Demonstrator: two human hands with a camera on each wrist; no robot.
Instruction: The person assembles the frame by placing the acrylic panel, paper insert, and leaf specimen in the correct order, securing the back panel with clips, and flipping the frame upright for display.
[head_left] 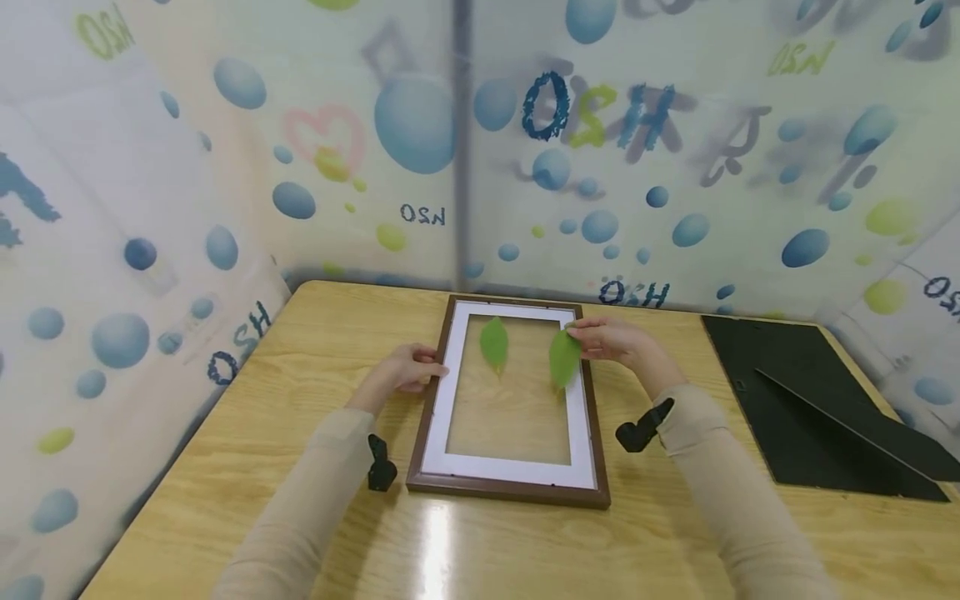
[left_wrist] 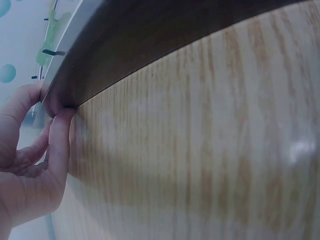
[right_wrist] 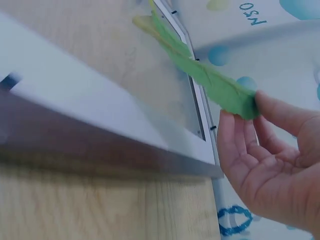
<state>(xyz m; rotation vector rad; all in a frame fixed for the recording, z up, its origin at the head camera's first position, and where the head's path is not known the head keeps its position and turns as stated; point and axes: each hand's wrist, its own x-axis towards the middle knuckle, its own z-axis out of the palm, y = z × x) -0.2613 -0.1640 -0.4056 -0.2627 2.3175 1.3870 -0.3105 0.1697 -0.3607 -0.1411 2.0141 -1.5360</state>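
Head view: right arm [head_left: 738, 492] forward; grip [head_left: 611, 338] on green leaf [head_left: 564, 363]

2 green leaves [head_left: 563, 360], brown frame [head_left: 510, 492], white mat [head_left: 510, 468], tan grained table [head_left: 660, 525], blue-spotted backdrop [head_left: 495, 192].

Bright white glare on tabletop [head_left: 435, 546]
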